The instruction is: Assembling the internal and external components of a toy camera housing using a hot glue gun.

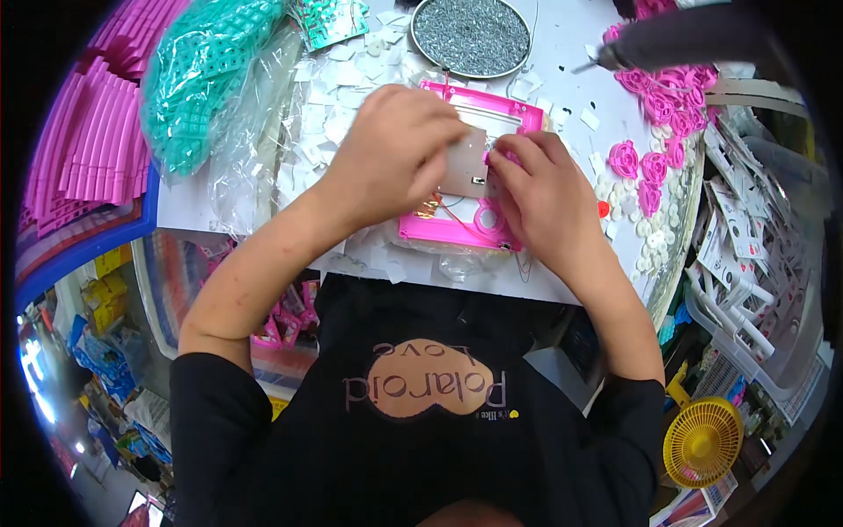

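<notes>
A pink plastic housing (439, 230) lies on the white table in front of me, with a flat grey-brown circuit board (465, 167) in its middle. The board carries a small switch, and thin red wires run below it inside the housing. My left hand (395, 154) is closed over the board's left side, its fingertips pressed together at the upper edge; what they pinch is hidden. At the board's right edge, the thumb and fingers of my right hand (549, 193) are drawn together, close to a small pink part.
A round tray of screws (472, 35) stands behind the housing. A dark electric screwdriver (685, 42) hangs at upper right, above pink parts (654, 167) and white discs. Bagged green parts (206, 79) and stacked pink strips (97, 132) are at left. White scraps cover the table.
</notes>
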Demonstrator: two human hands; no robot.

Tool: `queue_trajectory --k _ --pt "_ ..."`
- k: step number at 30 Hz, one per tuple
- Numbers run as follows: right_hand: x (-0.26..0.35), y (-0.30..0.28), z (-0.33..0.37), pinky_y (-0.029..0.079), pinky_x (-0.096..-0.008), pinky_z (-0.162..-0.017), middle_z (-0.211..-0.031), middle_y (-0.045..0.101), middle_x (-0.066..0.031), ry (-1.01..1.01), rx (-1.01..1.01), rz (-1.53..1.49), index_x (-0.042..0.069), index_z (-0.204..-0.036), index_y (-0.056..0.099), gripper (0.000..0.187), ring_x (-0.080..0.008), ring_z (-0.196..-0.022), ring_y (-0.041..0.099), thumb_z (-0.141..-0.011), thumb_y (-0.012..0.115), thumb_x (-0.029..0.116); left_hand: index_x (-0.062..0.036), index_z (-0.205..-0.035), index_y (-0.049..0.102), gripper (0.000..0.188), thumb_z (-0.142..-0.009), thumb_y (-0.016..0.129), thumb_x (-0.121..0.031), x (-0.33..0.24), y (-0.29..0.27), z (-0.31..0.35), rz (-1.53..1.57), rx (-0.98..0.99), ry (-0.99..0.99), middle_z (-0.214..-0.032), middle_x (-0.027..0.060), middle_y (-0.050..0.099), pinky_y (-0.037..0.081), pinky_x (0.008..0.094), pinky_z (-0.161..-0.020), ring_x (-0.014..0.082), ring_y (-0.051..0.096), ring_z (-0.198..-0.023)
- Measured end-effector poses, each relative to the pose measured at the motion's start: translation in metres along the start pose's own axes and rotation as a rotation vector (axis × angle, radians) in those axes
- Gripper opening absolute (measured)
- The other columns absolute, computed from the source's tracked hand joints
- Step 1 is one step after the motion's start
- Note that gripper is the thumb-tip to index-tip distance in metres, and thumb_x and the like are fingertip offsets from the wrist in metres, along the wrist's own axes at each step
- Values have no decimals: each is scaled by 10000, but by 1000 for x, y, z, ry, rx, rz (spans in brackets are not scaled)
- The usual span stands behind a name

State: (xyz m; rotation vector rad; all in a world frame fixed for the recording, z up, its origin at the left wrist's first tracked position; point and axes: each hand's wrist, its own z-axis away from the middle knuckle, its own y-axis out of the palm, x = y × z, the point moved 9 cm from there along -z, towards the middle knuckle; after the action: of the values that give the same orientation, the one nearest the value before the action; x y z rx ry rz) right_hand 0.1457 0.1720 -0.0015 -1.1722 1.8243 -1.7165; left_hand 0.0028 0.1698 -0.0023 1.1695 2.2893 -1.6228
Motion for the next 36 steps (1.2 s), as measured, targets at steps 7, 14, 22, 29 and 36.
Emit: queue_trajectory --k 7,14,22,29,36 --pt "-32 -21 -37 540 -419 -851 -1004 705 -98 155 -197 -228 66 -1013 762 213 -309 -968 634 -815 696 113 -108 -950 803 247 -846 761 -328 50 2 -32 -192 -59 -380 -966 75 730 424 456 -865 280 669 -974" --pt "-55 3 -64 563 -330 -658 -884 736 -125 312 -344 -584 30 -1022 762 208 -242 -686 708 -857 777 156 -122 -971 790 198 -828 772 -257 37 6 -31 -140 -170 -274 -1082 26 689 378 437 -950 261 605 -1064" --pt "-45 -10 -49 553 -303 -633 -897 738 -92 23 -453 -643 48 -1010 779 159 -202 -742 695 -851 777 41 -79 -972 740 146 -867 736 -180 34 5 -23 239 -78 -192 -1229 87 655 396 427 -1035 285 568 -1170" --pt "-38 -14 -28 547 -284 -645 -956 734 -92 159 -399 -650 51 -1094 770 254 -187 -785 686 -841 770 27 -70 -969 705 102 -900 694 -143 9 -7 -21 44 -130 -63 -1269 98 639 353 452 -1057 304 558 -1189" --pt "-27 -3 -19 477 -276 -598 -921 648 -62 225 -225 -805 40 -1315 673 472 -143 -673 563 -846 716 24 -83 -972 676 90 -894 684 -128 0 -5 -18 26 -156 28 -1252 75 632 323 494 -1053 295 553 -1172"
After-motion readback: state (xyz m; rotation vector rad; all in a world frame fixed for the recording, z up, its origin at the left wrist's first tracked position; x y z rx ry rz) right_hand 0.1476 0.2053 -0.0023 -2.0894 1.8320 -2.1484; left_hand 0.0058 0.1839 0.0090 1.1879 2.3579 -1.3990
